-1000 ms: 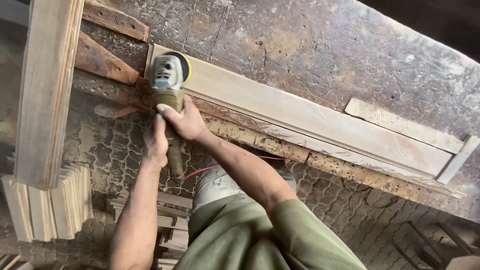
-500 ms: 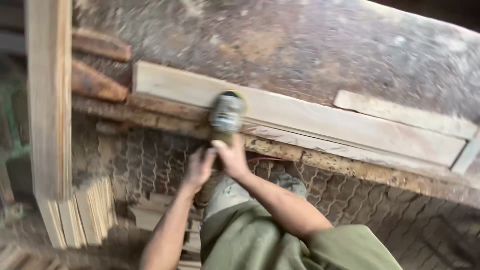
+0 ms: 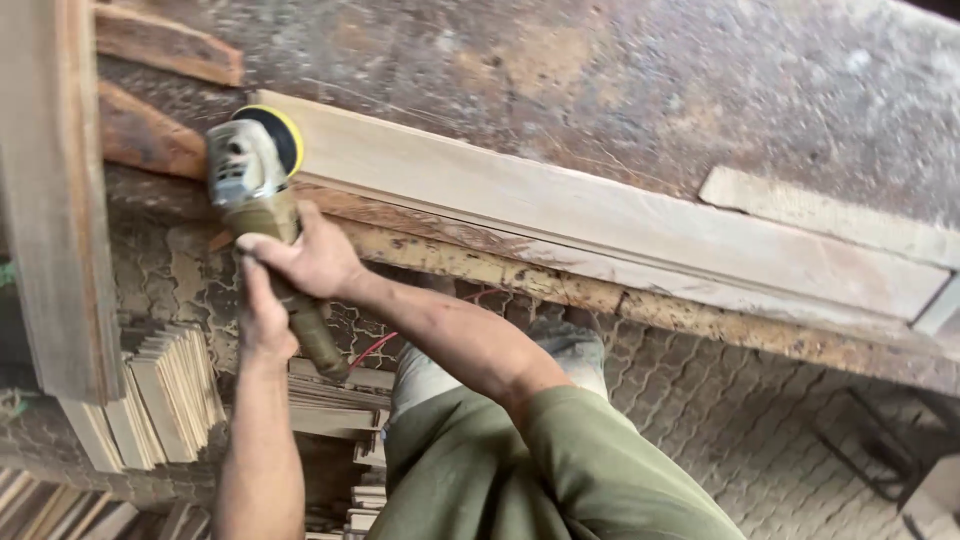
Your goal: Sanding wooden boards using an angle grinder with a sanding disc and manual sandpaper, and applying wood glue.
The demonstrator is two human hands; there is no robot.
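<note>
Angle grinder [image 3: 262,190] at left end of long plank [image 3: 600,215] on desk [image 3: 620,80]; disc on plank, probably touching. Right hand [image 3: 305,262] clamps body, left hand [image 3: 262,320] wraps rear handle. Plank long axis runs rightward, away from both hands.

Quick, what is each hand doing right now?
Left hand: closed on the handle of the grey angle sander with a yellow-rimmed disc.
Right hand: closed on the sander body.
</note>
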